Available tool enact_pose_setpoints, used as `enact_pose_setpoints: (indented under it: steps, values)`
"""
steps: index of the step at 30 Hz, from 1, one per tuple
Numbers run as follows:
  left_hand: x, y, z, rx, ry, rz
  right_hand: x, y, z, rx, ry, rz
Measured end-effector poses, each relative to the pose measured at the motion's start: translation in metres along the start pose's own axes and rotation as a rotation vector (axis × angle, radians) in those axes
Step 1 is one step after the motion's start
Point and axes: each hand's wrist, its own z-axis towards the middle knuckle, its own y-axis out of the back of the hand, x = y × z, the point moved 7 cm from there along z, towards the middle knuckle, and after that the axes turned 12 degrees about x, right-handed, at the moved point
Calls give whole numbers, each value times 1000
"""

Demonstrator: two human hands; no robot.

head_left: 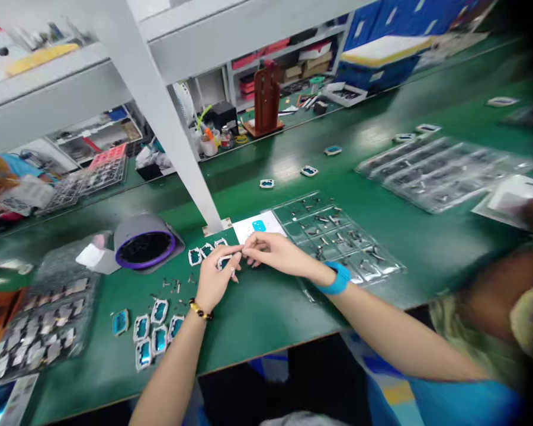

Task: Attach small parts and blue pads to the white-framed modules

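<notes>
My left hand (214, 278), with a bead bracelet at the wrist, holds a small white-framed blue part (224, 262) on the green bench. My right hand (276, 253), with a blue wristband, meets it from the right, fingertips pinched at the part's edge; whether they hold a tiny piece I cannot tell. Three similar framed parts (205, 251) lie just behind my left hand. Several more framed parts (151, 332) lie in a group near the front edge. Small metal bits (172, 287) are scattered between.
A clear tray of small metal pieces (337, 236) sits right of my hands, larger clear trays (444, 168) farther right. A grey round device with a purple ring (144, 245) stands left, a tray of silver parts (39, 328) at far left. A white post (177, 136) rises behind.
</notes>
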Motion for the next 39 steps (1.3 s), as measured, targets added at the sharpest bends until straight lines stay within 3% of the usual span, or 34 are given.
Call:
enact_pose_setpoints:
  steps: [8,15,22,26,33,39]
  values:
    - [-3,1,-1,-25,21,19,12,8,-4,-31,50,-189]
    - [-1,-2,-1,96,47,-63,18,8,-3,76,77,-226]
    - [2,3,-1,46,69,11,36,8,-10,-15,261,-672]
    - [7,2,-1,40,77,72,43,6,-13,-43,340,-797]
    - [10,3,-2,50,57,171,43,2,-16,-39,352,-969]
    - [18,-1,1,90,148,51,44,-2,-17,-25,354,-1008]
